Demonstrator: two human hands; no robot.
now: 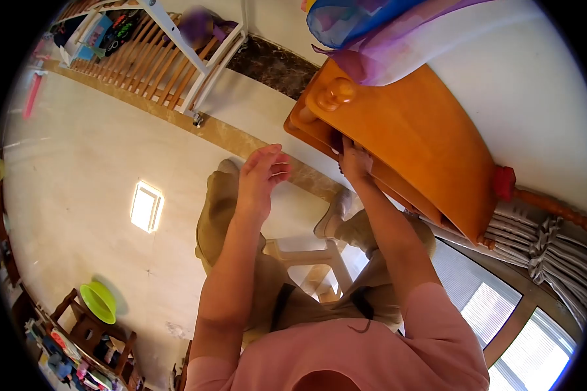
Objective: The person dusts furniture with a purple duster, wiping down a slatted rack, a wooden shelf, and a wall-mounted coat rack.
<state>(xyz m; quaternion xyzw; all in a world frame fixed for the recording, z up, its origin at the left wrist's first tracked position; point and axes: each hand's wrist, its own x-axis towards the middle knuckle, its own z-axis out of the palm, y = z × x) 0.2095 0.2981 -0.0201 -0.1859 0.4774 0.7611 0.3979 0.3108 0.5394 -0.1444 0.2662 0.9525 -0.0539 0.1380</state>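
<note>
An orange-brown wooden cabinet (417, 130) stands at the upper right, with a dark opening along its front side. My right hand (355, 160) reaches to that opening; its fingertips go inside and are partly hidden, so I cannot see what they touch. Left of the cabinet, my left hand (262, 171) is raised in the air over the floor. Its fingers are loosely bent and apart, and nothing is in them. On the cabinet top sits a rounded wooden knob-like piece (336, 94), near a sheer purple and white cloth (398, 52).
A white-framed rack with wooden slats (150, 68) stands at the upper left. A lime-green basin (98, 302) rests by a dark wooden chair (88, 332) at the lower left. Between my legs is a pale stool (336, 260). Gathered grey curtains (548, 244) hang at right.
</note>
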